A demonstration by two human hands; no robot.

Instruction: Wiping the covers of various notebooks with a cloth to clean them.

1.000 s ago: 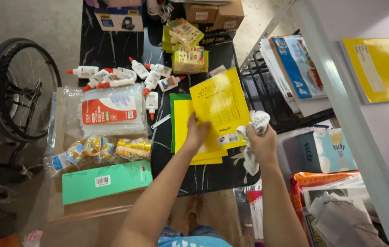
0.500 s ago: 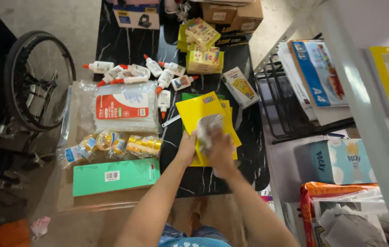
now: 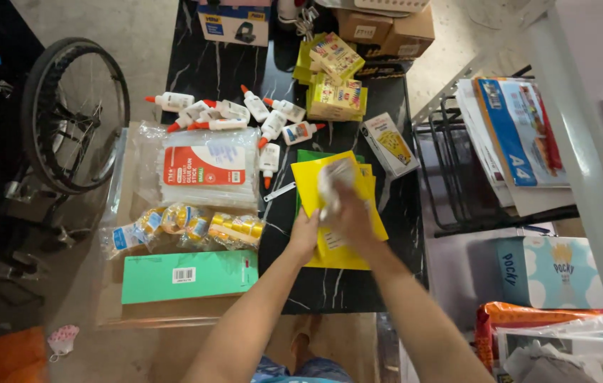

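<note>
A stack of yellow paper packs [image 3: 313,177] lies on a black marble-patterned table [image 3: 337,291], with a green pack edge showing beneath. My right hand [image 3: 351,213] presses a crumpled white cloth [image 3: 333,181] onto the top yellow pack. At the stack's lower left edge, my left hand [image 3: 304,237] rests, holding it steady. Several white glue bottles with orange caps [image 3: 273,124] lie just beyond the stack.
A clear bag of glue sticks [image 3: 206,174], rolls of tape in plastic [image 3: 181,227] and a green box [image 3: 188,275] sit to the left. Yellow crayon boxes [image 3: 333,78] and cartons stand at the far end. A wheel [image 3: 74,113] is far left, paper reams [image 3: 507,135] right.
The yellow pack, lifted a second ago, now lies flat on the stack. My right hand moved from the right side onto the pack with the cloth.
</note>
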